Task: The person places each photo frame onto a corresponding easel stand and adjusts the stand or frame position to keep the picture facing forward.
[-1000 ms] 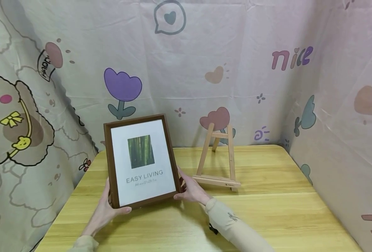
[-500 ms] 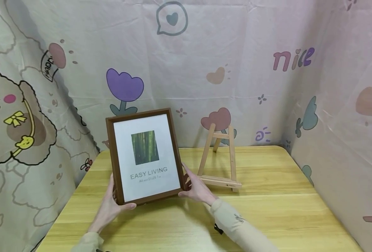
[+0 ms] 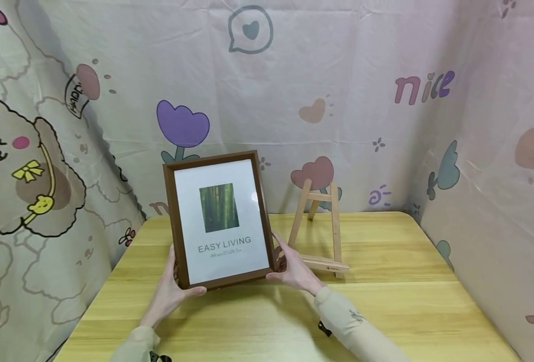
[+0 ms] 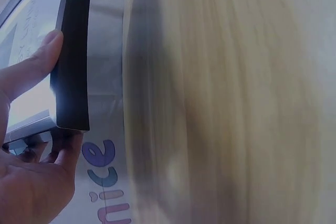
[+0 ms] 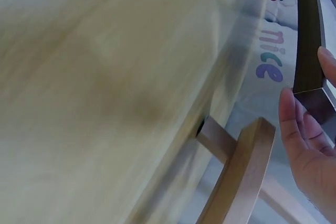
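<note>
A brown wooden picture frame (image 3: 221, 221) with a white insert reading "EASY LIVING" is held up over the table, tilted slightly counter-clockwise. My left hand (image 3: 167, 289) grips its lower left corner, thumb on the front of the bottom edge and fingers behind. At the lower right corner my right hand (image 3: 296, 269) holds it the same way, thumb in front. The left wrist view shows the left thumb on the dark edge of the picture frame (image 4: 73, 61). Just right of the right hand stands a small wooden easel (image 3: 336, 226), its front ledge partly hidden by that hand.
The light wood-grain table (image 3: 384, 301) reaches back to a printed cloth (image 3: 267, 90), which also hangs along both sides. In the right wrist view, the easel's ledge (image 5: 239, 177) is close below the right hand.
Both hands have carried the picture frame a little to the right and up, closer to the easel. The whole head view has shifted slightly. The easel stays in its place.
</note>
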### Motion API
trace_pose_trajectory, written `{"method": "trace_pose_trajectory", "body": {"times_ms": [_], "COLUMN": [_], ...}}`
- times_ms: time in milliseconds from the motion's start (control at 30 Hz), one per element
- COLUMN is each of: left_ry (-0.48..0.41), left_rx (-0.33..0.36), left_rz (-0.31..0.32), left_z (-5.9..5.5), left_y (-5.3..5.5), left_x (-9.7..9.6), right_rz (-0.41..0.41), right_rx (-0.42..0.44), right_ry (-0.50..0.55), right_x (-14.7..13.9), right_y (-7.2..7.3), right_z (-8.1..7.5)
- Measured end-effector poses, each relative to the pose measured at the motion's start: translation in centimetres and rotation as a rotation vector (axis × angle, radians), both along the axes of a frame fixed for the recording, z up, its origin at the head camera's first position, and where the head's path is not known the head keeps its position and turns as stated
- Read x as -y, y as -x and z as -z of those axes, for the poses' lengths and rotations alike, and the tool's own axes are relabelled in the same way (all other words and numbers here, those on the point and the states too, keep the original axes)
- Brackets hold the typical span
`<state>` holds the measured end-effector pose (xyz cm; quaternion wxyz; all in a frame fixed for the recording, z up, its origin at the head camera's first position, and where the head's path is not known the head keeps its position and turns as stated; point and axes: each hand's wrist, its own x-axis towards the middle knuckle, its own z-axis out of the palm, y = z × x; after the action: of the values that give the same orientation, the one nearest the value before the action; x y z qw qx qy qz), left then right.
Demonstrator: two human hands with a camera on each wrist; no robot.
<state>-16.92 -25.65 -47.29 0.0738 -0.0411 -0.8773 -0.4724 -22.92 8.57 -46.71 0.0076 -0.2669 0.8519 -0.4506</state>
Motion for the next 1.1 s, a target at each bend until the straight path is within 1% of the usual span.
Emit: {"method": "trace_pose_trajectory", "body": {"times_ms": [100,233,367,567,767,933,1100], "left_ry": [0.012,0.02,0.024,0.044,0.046,0.028,0.009], "left_rx": [-0.007,-0.051,-0.071,-0.099,-0.127,-0.16,-0.174], "left_rz": [-0.002,0.005,0.012,0.027,0.044,0.067,0.091], "left_z": [0.0,0.0,-0.1,-0.2,-0.4,-0.5,-0.6], "left_y": [0.3,0.8,1.2,1.9,2.4,2.8,3.2], "left_x": [-0.4,-1.0,-1.6,-2.4,-3.3,-4.1,-4.7], "right_rz": [0.011,0.031,0.05,0.067,0.092,0.11,0.104], "right_rx": [0.012,0.032,0.026,0.011,-0.02,-0.044,-0.026], "right_ry": [0.023,0.038,0.027,0.053,0.047,0.051,0.088], "right_x": [-0.5,-1.2,-1.8,-2.6,-3.6,-4.4,-5.3], "right_y": [0.2,0.3,0.3,0.3,0.3,0.4,0.5], "right_z": [-0.1,-0.4,-0.6,-0.7,-0.8,-0.9,-0.9]}}
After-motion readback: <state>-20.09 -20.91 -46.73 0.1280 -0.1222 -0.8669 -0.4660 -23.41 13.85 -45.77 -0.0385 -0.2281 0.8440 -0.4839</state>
